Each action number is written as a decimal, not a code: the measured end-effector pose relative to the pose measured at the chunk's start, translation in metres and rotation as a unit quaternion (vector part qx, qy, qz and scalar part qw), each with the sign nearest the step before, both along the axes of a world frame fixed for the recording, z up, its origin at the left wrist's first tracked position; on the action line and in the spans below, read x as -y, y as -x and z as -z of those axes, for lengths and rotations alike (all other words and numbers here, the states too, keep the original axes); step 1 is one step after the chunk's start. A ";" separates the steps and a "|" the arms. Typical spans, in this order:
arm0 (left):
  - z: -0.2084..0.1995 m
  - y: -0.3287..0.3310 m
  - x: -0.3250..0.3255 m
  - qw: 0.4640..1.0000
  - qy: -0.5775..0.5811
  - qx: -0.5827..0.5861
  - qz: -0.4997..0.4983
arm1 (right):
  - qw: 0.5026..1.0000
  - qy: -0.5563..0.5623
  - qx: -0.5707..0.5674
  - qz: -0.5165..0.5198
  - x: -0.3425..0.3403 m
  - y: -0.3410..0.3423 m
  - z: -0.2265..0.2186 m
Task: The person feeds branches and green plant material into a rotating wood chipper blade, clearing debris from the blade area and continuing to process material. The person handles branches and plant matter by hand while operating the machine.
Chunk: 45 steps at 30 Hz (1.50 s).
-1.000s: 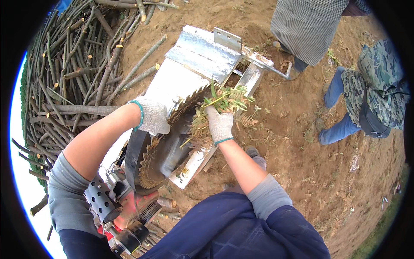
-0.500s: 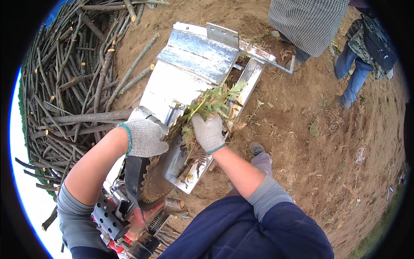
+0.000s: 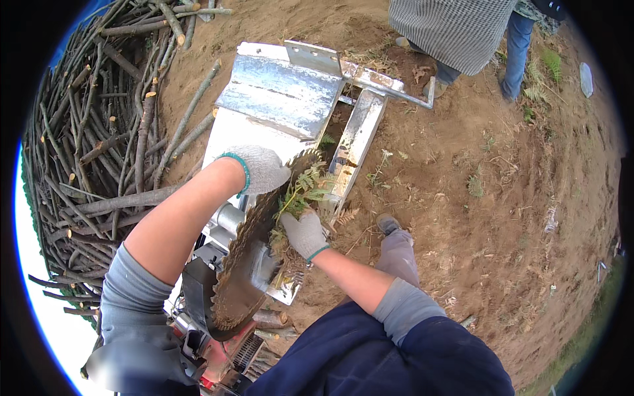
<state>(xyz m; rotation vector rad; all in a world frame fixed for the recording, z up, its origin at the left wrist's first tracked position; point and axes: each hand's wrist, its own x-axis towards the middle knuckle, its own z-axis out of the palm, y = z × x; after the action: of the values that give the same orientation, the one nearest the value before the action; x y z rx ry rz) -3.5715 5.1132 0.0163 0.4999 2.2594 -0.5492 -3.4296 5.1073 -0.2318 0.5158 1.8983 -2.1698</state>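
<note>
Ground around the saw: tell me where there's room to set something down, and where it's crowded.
Broadest patch: the dirt right of the metal rail and the wearer's shoe, with only scattered plant bits. Crowded: the branch pile at left, and around the toothed blade, with the left hand, right hand and fern.

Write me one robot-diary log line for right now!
left hand: near toothed blade | right hand: at fern leaves | far left: branch pile
</note>
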 end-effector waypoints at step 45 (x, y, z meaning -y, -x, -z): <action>0.047 0.011 0.039 0.945 0.040 -0.019 0.323 | 0.917 -0.245 0.304 0.079 0.006 -0.014 0.132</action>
<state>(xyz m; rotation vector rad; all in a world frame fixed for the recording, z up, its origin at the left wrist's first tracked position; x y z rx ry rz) -3.5826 5.0744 -0.0304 1.2117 2.0683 -0.9737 -3.4159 5.1014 -0.3639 1.2967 2.0360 -1.3283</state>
